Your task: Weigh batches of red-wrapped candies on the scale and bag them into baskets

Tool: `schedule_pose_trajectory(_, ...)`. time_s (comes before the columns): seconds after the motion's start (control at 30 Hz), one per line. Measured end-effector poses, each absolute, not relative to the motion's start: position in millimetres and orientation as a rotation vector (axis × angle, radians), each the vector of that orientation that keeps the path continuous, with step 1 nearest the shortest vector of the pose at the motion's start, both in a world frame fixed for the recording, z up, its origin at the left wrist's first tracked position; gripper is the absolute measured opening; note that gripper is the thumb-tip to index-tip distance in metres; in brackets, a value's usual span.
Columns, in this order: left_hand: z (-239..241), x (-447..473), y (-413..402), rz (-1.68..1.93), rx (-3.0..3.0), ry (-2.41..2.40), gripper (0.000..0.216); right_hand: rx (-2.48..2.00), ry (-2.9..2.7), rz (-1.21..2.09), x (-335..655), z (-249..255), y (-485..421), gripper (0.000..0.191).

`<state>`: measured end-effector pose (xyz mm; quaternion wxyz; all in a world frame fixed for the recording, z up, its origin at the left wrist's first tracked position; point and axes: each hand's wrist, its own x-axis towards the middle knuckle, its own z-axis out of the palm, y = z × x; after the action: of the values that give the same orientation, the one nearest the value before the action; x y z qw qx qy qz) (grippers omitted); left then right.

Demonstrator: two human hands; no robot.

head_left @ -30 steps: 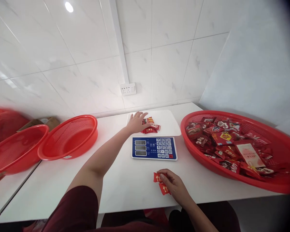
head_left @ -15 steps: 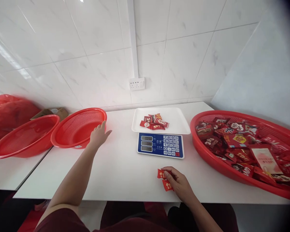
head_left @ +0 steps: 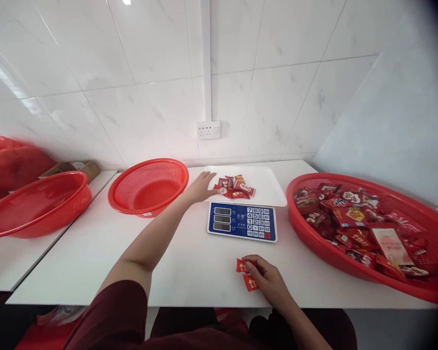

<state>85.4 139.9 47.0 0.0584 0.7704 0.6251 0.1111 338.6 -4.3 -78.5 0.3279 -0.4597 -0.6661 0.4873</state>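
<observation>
My left hand [head_left: 201, 187] reaches over the left side of the white weighing tray [head_left: 268, 187], fingers apart and holding nothing. Right beside its fingertips lies a small pile of red snack packets [head_left: 237, 186]. The tray sits on a digital scale [head_left: 242, 222] with a blue keypad panel and three small displays. Near the front of the table, my right hand [head_left: 268, 277] pinches two small red packets [head_left: 250, 283] with gold print between thumb and fingers. To the right stands a large red basket [head_left: 302, 238] filled with mixed red snack packets [head_left: 354, 214].
A red perforated basket [head_left: 148, 187] with a bare bottom stands left of the scale. Farther left are another red basket [head_left: 58, 209], a cardboard box [head_left: 89, 170] and a red plastic bag [head_left: 16, 163]. A wall socket [head_left: 209, 130] is behind the scale.
My left hand has let go of the perforated basket's rim and moved right to the tray. That basket now stands closer to the scale. My right hand still holds the packets.
</observation>
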Motion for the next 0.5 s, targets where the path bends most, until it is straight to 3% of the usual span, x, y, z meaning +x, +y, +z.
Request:
schedule_pose_trajectory(0.2, 55, 114, 193, 0.124, 2.272, 1.640, 0.082, -1.221, -1.763, 1.244, 338, -82, -6, 0.036)
schedule_pose_trajectory(0.5, 40, 105, 191, 0.386, 1.992, 1.781, 0.057, -1.204, -1.787, 1.220, 337, -76, -7, 0.033)
